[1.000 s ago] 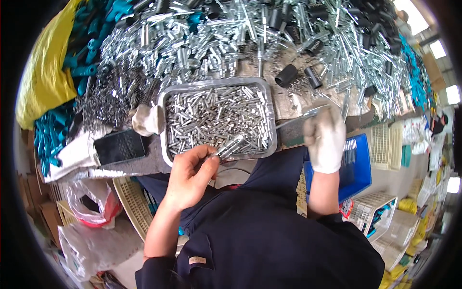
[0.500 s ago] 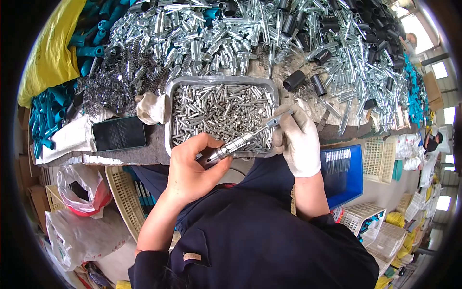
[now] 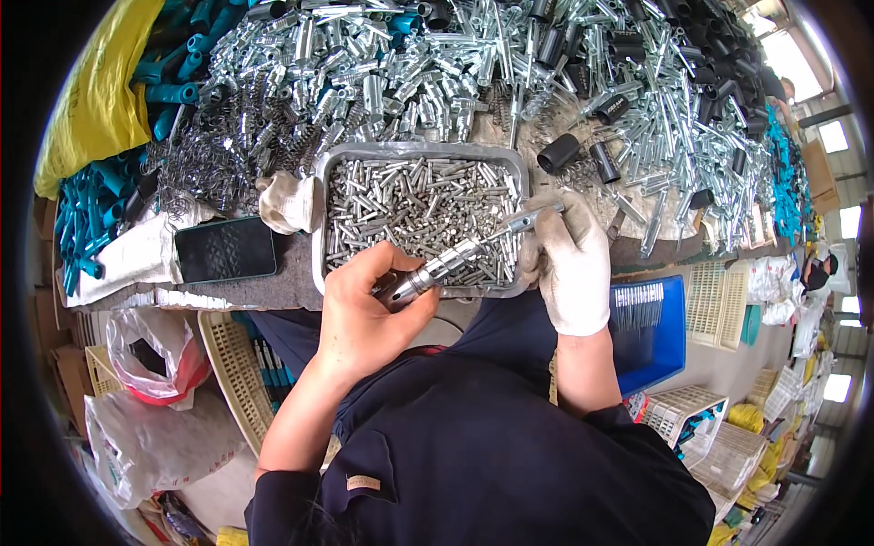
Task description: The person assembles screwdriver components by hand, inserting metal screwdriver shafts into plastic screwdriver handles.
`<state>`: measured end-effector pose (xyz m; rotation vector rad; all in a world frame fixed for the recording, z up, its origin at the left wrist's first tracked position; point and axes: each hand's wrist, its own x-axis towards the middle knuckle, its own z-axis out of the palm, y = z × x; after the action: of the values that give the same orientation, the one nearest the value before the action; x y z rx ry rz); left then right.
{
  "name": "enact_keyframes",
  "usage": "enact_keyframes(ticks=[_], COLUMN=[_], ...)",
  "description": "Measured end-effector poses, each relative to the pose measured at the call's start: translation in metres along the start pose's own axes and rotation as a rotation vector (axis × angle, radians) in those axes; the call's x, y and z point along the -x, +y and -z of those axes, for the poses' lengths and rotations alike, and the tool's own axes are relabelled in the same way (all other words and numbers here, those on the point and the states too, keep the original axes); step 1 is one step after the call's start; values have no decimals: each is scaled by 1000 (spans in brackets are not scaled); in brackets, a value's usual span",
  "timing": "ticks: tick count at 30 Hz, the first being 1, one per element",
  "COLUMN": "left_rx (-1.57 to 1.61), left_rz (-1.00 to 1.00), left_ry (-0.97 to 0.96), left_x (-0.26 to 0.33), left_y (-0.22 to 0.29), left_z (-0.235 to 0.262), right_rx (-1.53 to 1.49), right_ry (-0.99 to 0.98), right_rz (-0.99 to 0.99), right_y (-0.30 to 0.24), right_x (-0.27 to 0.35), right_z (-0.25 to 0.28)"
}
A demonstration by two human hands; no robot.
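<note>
My bare left hand [image 3: 360,318] is closed round a shiny slotted metal sleeve [image 3: 444,264], which tilts up toward the right. In its white glove, my right hand [image 3: 574,268] pinches a flat-ended metal shaft [image 3: 532,220] between thumb and fingers. The thin end of the shaft lines up with the sleeve's upper end; whether it sits inside is too small to tell. Beneath both hands is a grey metal tray [image 3: 320,218] holding many short metal pins [image 3: 410,196]. The fingertips of the right hand are partly hidden by the glove and shaft.
Metal parts [image 3: 373,91], springs [image 3: 218,136] and black sleeves [image 3: 557,153] are heaped behind the tray. Left of it lie a crumpled glove [image 3: 289,204], a phone [image 3: 226,249] and teal handles [image 3: 91,218]. A blue bin [image 3: 672,328] stands below the table's right side.
My right hand has shifted slightly right with the shaft, whose end has turned a little. The sleeve in my left hand has rolled or tilted slightly; the left hand has barely moved.
</note>
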<state>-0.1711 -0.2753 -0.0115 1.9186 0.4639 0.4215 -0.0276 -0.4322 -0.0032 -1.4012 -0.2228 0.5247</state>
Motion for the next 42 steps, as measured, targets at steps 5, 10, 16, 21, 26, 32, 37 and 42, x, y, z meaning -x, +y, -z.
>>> enact_keyframes(ticks=[5, 10, 16, 21, 26, 32, 37, 42], left_rx=[7, -2, -15, -21, 121, 336, 191, 29], left_rz=[37, 34, 37, 26, 144, 123, 162, 260], left_ry=[-4, 3, 2, -8, -12, 3, -135, -305], left_x=[-1, -2, -2, -4, -4, -8, -15, -21], left_y=[-1, -1, 1, 0, -9, -9, 3, 11], left_z=[0, -1, -1, -5, -13, -18, -8, 8], right_rx=[-47, -19, -1, 36, 73, 169, 238, 130], right_ry=[-50, -9, -47, -79, -53, -121, -166, -136], right_rz=[-113, -53, -74, -141, -31, -25, -20, -60], right_y=[-9, -5, -11, -1, 6, 1, 7, 15], right_x=[-4, -5, -4, 2, -2, -3, -1, 1], right_z=[5, 1, 5, -10, -8, -8, -8, -15])
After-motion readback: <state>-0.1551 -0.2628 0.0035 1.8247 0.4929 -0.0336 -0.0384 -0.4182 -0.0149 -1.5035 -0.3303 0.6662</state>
